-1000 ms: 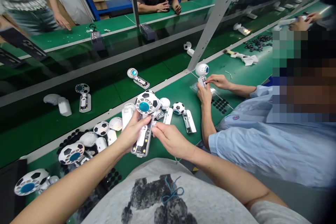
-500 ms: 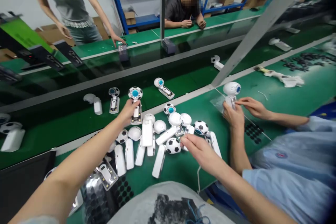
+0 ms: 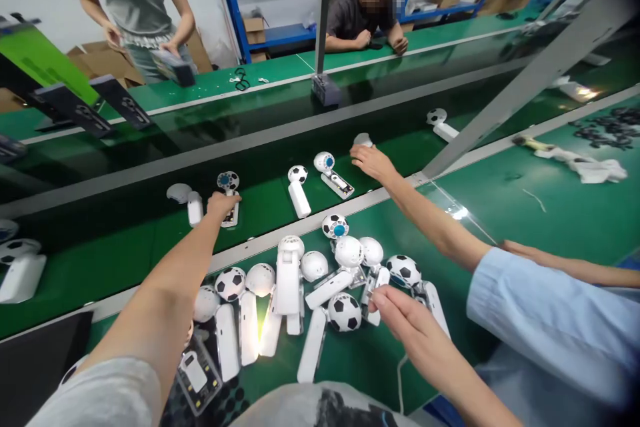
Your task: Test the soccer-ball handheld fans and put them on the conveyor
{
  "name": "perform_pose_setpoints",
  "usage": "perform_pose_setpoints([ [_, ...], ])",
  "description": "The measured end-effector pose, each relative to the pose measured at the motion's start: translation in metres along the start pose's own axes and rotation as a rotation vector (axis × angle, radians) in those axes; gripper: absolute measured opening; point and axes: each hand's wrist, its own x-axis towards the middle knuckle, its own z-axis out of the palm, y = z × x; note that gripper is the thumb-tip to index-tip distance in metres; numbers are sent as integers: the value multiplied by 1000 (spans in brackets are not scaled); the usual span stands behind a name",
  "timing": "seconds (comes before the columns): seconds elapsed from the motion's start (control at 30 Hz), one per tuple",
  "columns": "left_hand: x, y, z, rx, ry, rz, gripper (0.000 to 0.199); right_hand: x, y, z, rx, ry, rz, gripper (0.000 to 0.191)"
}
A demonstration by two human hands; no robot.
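My left hand (image 3: pixel 223 205) reaches over the dark green conveyor, its fingers closed at an opened device with a football-patterned head (image 3: pixel 229 181). My right hand (image 3: pixel 400 313) is held over the right side of the pile, thumb and fingers pinched together; what is between them is too small to make out. Below and between my hands lies a pile of white devices with rounded heads, among them a football-patterned one (image 3: pixel 345 312) and a white handle (image 3: pixel 227 343). Light glows between two handles at the pile's left. An opened device (image 3: pixel 194 371) with a circuit board lies near my left forearm.
A co-worker's hand (image 3: pixel 373 163) reaches from the right onto the conveyor at a white head. More devices (image 3: pixel 299 199) lie along the belt. A slanted metal post (image 3: pixel 505 87) rises at the right. Two people are across the line. A black panel (image 3: pixel 45 360) is at lower left.
My left hand has moved left, from one opened device to another; a closed football-patterned device now lies on the belt. The co-worker's hand has moved to the belt. The person across has lifted a box.
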Motion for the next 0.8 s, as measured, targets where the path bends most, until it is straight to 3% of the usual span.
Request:
perform_pose_setpoints([
  [0.1,-12,-1,1,-82,-184,-33,28,2,-4,2,10,-10,-28,35],
  [0.2,-50,6,4,-251,-388,0,21,2,-5,7,11,-4,-89,34],
  [0.33,-138,14,0,-446,-613,45,28,-1,-13,17,-51,12,-210,31],
  [0.43,-209,13,-6,-587,-801,-20,32,-3,-22,26,-127,31,-329,29],
  [0.53,-258,9,-11,-632,-922,-45,33,-8,-29,33,-168,43,-405,27],
  [0.63,-283,7,-15,-604,-982,-40,34,-16,-30,37,-161,52,-441,26],
  [0.8,-296,4,-20,-544,-1011,50,43,-31,-29,33,-169,27,-461,25],
])
